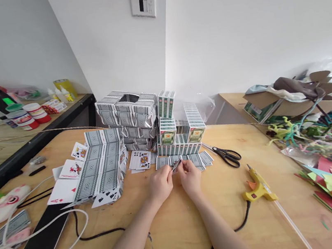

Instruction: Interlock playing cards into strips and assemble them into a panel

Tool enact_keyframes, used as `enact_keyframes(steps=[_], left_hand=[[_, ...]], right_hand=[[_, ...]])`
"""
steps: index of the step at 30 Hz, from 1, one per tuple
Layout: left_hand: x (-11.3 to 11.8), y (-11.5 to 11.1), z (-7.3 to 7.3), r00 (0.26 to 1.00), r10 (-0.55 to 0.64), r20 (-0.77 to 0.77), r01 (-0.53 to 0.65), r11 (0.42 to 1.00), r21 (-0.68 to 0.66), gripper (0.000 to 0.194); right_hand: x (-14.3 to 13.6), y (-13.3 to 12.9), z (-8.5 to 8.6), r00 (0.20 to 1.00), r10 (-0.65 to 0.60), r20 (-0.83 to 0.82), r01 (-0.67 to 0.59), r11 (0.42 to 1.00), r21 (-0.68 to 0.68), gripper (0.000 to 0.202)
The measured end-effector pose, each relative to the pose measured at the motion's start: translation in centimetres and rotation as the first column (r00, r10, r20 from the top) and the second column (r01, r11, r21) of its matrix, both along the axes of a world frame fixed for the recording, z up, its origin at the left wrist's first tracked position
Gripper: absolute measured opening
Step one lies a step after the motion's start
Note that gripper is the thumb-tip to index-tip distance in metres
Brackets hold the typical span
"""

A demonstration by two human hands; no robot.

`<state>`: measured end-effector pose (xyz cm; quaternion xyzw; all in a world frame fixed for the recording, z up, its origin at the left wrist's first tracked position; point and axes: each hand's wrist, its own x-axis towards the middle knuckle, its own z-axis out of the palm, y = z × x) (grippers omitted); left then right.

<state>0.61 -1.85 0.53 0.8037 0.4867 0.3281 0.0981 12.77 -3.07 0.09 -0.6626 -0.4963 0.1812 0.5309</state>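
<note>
- I see the left hand (161,181) and right hand (191,177), fingers closed, pinching a thin, grey-and-white paper card (176,165).
- Twelve o'clock: green-and-white cardboard boxes (179,149) (stacked).
- Three o'clock: black-handled metal scissors (232,158).

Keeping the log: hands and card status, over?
Left hand and right hand pinch a card. Spread cards just beyond. Scissors and glue gun off right, apart from hands.

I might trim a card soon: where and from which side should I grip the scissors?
Probably by the black handle loops, coming from the near right: the scissors lie flat, loops toward the person's right, blades pointing toward the card boxes.
</note>
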Motion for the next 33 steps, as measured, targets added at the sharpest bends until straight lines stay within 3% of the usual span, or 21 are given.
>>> enact_keyframes(steps=[7,13,17,21,27,33], left_hand=[[0.2,-0.2,0.1,1.0,0.01,0.014,-0.01,1.0,0.012,0.019],[0.3,-0.2,-0.3,0.991,0.132,-0.017,-0.132,0.991,-0.018,0.019],[0.1,0.1,-0.5,0.974,0.211,0.082,-0.205,0.976,-0.079,0.016],[-0.3,0.7,-0.4,0.939,0.27,0.213,-0.253,0.962,-0.101,0.013],[-0.4,0.9,-0.2,0.924,0.27,0.269,-0.249,0.962,-0.11,0.014],[-0.4,0.7,-0.2,0.929,0.252,0.27,-0.239,0.968,-0.083,0.014]], right_hand=[[0.1,0.1,-0.1,0.999,-0.042,0.012,0.042,0.999,0.005,0.031],[0.3,0.2,0.4,0.997,-0.076,-0.018,0.075,0.997,-0.014,0.034],[0.7,0.5,0.6,0.982,0.092,-0.164,-0.096,0.995,-0.013,0.028],[0.8,0.8,-0.1,0.911,0.32,-0.26,-0.339,0.94,-0.028,0.022],[0.9,0.9,-0.5,0.919,0.35,-0.181,-0.365,0.929,-0.056,0.022],[1.2,0.8,0.2,0.943,0.33,0.054,-0.329,0.944,-0.02,0.025]])
